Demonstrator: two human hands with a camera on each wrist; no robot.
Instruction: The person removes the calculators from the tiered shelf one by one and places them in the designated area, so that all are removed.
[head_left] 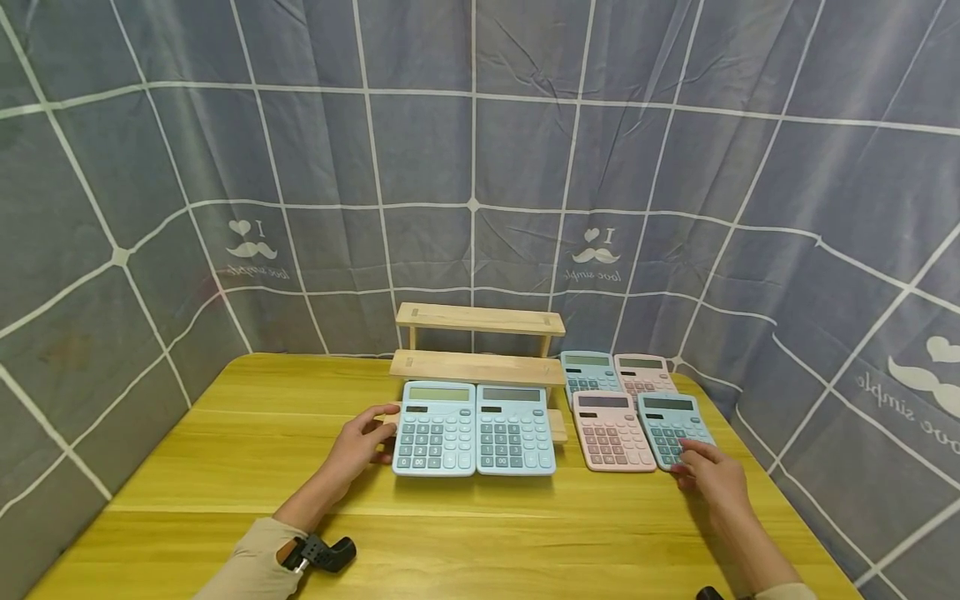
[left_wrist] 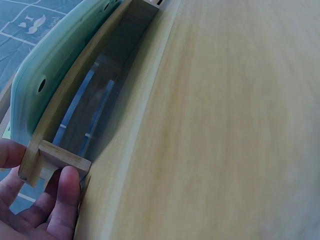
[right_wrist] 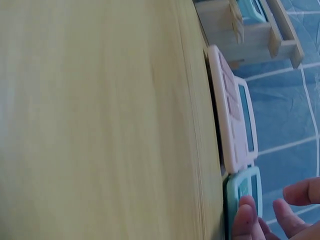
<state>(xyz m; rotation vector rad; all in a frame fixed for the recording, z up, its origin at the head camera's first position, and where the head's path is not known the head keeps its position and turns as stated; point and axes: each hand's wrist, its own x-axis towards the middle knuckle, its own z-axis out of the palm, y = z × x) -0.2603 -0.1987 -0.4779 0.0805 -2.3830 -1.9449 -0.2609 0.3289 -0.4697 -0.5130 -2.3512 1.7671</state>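
Observation:
A tiered wooden rack [head_left: 480,364] stands at the back middle of the table. Two light blue calculators lean side by side on its front tier, a left one [head_left: 434,429] and a right one [head_left: 515,430]. My left hand [head_left: 356,446] grips the left end of the rack's lowest board [left_wrist: 65,156], fingers and thumb at its wood. At the right, my right hand [head_left: 712,477] is over the lower corner of another light blue calculator [head_left: 670,417]. In the right wrist view its thumb overlaps that calculator's front [right_wrist: 232,200], other fingers spread apart.
Left of that calculator lies a pink calculator [head_left: 613,437]. Behind them lie a blue calculator [head_left: 588,367] and another pink one [head_left: 643,373], close to the rack's right end. A grey checked curtain [head_left: 480,167] hangs behind and beside the yellow wooden table [head_left: 480,533].

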